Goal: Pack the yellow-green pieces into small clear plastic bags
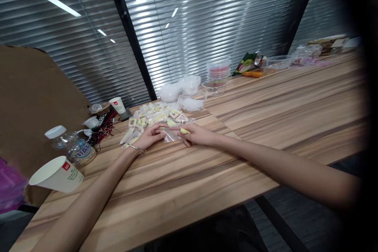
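My left hand, with a bracelet at the wrist, is closed on the left edge of a small clear plastic bag on the wooden table. At the bag's right side, my right hand pinches a small yellow piece between its fingers. Just behind both hands lies a pile of clear bags with yellow and pinkish pieces in them. The fingertips partly hide the bag's upper edge.
Clear bowls and stacked tubs stand behind the pile. Left are a paper cup, a bottle, a second cup and red-black strings. An orange object lies at the back right of the table.
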{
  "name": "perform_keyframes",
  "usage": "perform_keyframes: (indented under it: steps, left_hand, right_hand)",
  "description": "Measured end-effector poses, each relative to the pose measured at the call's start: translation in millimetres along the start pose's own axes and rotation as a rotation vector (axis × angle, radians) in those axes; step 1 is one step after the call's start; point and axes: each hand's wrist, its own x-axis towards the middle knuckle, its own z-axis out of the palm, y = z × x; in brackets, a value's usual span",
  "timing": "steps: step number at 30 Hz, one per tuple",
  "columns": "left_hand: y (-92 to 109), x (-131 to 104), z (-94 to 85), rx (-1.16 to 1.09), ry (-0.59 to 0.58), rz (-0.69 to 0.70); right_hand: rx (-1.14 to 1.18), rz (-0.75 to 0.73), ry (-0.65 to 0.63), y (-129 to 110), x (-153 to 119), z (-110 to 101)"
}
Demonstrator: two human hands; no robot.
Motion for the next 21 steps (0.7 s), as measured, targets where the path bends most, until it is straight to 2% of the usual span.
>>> perform_keyframes:
  steps: [9,13,18,21]
  left_hand:
    - [-10,3,-2.9,-0.012,0.033,-0.009]
    - [-13,5,-3.3,-0.029,0.025,-0.013]
    - [-10,4,-2.3,-0.021,0.068,-0.005]
    - [-5,2,-1.0,-0.027,0.035,0.002]
  right_hand:
    - [0.128,0.059,-0.047,7,3,-3]
    - [0.108,0.054,-0.05,7,3,-4]
    - [0.018,0.04,-0.024,8,4,-4]
    - [0.014,0.049,-0.018,7,5,-3]
